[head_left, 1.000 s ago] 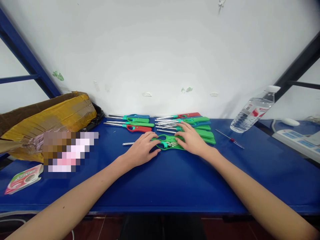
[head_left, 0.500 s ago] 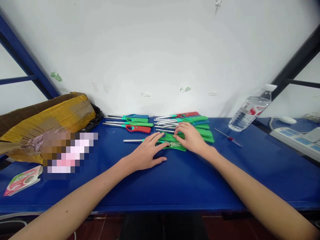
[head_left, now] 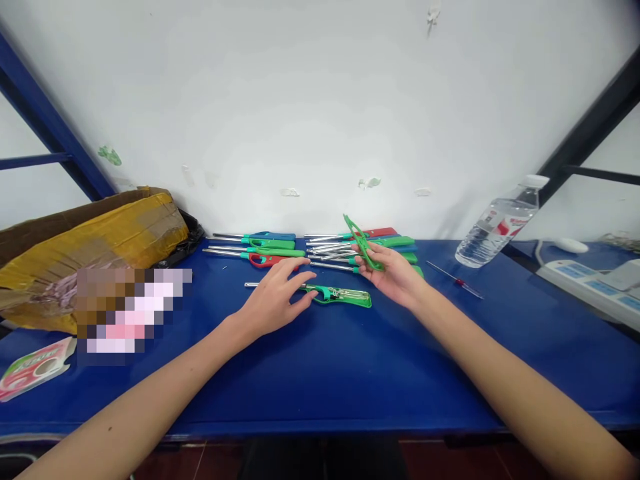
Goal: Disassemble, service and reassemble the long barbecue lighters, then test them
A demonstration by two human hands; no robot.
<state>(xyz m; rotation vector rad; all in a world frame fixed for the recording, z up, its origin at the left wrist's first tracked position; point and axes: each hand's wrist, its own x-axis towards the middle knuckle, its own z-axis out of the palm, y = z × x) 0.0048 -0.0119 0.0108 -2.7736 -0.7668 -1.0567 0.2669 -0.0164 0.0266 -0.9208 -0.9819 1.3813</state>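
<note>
through the head camera i see my right hand (head_left: 393,275) pinching a green handle shell (head_left: 365,250), raised by the right-hand group of utility lighters (head_left: 400,242). my left hand (head_left: 270,300) arches over the opened green lighter (head_left: 347,295) lying on the blue table (head_left: 320,373); whether those fingers grip it, i can't tell.

there are four lighters (head_left: 277,245) grouped left, one opened lighter (head_left: 357,299), one green shell (head_left: 362,244) and one bottle (head_left: 500,225).

At centre, my left hand (head_left: 273,297) covers part of the opened lighter (head_left: 353,297); leftward, a pixelated patch (head_left: 133,313) blots something out; the left edge crops a taped box (head_left: 145,225).
</note>
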